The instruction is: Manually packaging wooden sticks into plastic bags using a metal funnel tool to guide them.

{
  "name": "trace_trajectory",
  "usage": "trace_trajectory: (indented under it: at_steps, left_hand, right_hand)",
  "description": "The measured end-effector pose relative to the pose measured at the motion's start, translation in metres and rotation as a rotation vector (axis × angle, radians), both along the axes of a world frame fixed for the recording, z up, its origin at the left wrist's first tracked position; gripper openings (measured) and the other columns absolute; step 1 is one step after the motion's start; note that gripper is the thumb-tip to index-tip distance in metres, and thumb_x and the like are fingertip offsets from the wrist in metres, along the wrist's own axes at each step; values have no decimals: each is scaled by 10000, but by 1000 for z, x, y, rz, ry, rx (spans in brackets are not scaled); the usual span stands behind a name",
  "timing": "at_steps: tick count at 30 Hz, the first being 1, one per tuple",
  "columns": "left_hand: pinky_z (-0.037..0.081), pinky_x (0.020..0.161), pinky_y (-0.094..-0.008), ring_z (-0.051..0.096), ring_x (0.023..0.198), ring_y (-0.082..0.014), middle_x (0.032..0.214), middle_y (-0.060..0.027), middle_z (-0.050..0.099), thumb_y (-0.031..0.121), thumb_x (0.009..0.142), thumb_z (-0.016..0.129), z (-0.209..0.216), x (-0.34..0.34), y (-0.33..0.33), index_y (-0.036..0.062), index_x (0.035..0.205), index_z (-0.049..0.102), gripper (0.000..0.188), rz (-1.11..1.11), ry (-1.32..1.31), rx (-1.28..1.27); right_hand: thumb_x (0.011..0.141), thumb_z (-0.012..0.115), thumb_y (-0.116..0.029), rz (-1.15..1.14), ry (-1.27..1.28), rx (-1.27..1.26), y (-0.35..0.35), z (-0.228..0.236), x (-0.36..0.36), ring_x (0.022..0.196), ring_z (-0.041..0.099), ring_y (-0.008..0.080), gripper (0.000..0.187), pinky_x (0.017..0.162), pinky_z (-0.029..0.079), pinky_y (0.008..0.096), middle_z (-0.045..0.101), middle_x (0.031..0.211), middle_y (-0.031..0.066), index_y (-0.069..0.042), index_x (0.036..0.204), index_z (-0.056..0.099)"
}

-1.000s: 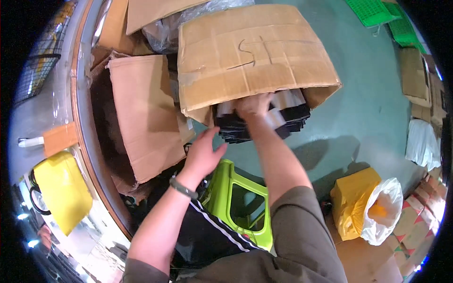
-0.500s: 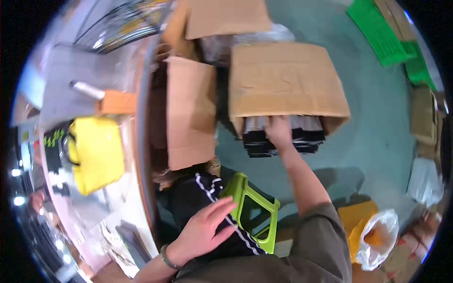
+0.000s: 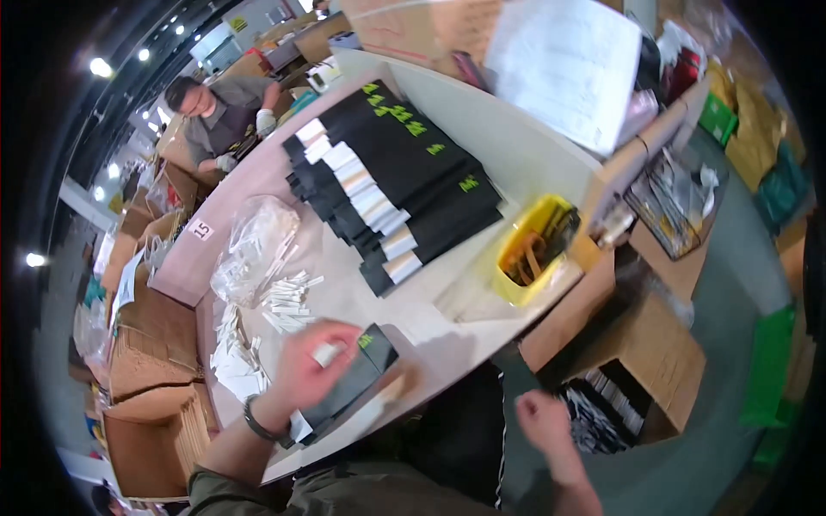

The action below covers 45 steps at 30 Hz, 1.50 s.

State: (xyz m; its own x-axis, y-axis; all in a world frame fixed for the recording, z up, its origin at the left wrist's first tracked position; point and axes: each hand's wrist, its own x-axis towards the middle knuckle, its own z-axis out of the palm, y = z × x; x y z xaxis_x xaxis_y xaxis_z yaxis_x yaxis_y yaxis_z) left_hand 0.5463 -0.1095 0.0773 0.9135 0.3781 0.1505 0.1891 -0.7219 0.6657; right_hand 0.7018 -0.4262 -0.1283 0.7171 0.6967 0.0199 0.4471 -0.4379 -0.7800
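Note:
My left hand [image 3: 314,365], smeared by motion, is over a small set of flat black pieces [image 3: 366,365] with green marks at the table's front edge. Its fingers are curled, and a bit of white shows at them; what they hold is not clear. Low on the right, my right hand [image 3: 546,421] is closed in a fist with nothing visible in it. Beside it lies an open cardboard box [image 3: 667,357] on its side, filled with black-and-white packs [image 3: 607,408]. White slips [image 3: 288,301] are scattered on the table beyond my left hand.
Overlapping black pieces [image 3: 430,172] with white bands cover the table's far part. A yellow bin [image 3: 538,249] with tools stands at the right edge. A clear plastic bag [image 3: 254,245] lies at left. Cardboard boxes [image 3: 155,447] flank the table. Another person [image 3: 228,120] works beyond.
My view has swung from the floor boxes to the tabletop. My right hand has come out of the box of packs. My left hand has gone from open to curled, over the black pieces.

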Motion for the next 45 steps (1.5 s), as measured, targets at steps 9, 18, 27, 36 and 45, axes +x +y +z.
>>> trace_trajectory:
  at_steps: [9,18,27,36,45]
  left_hand:
    - [460,975,-424,572,1159,-332,1316,-175,549,192,848,704,-21,141,210,30,1272,555,477,45,54,558]
    - [415,1059,-441,521,1246,-384,1321,-233,546,636,772,675,-57,232,322,-50,1353,487,918,266,170,626]
    - [474,990,-418,568,1190,-401,1316,-217,558,653,845,592,-81,224,282,17,1349,530,814,-171,201,598]
    - [456,974,-406,593,1184,-335,1278,-263,611,812,765,553,-81,233,309,-89,1151,663,986,-120,585,-191]
    - [262,1153,-311,306,1434,-231,1546,-140,362,736,758,674,-77,212,282,6,1539,242,1154,-12,524,-541]
  right_hand:
    - [965,622,-154,-248,354,502,249,49,-15,1348,432,288,601,1088,394,369,377,1476,192,38,1460,343]
    - [954,655,-319,-603,664,596,307,50,39,1237,465,206,801,1075,342,298,435,1437,165,56,1515,225]
    - [979,581,-460,-579,459,528,307,79,60,1388,364,245,843,1148,265,326,366,1518,180,67,1518,203]
    - [943,640,-458,-688,513,504,299,95,48,1419,322,274,935,1166,232,346,305,1554,203,47,1542,130]
    - [901,695,-463,-733,523,511,298,99,52,1336,426,274,952,1103,332,355,410,1470,210,41,1528,186]
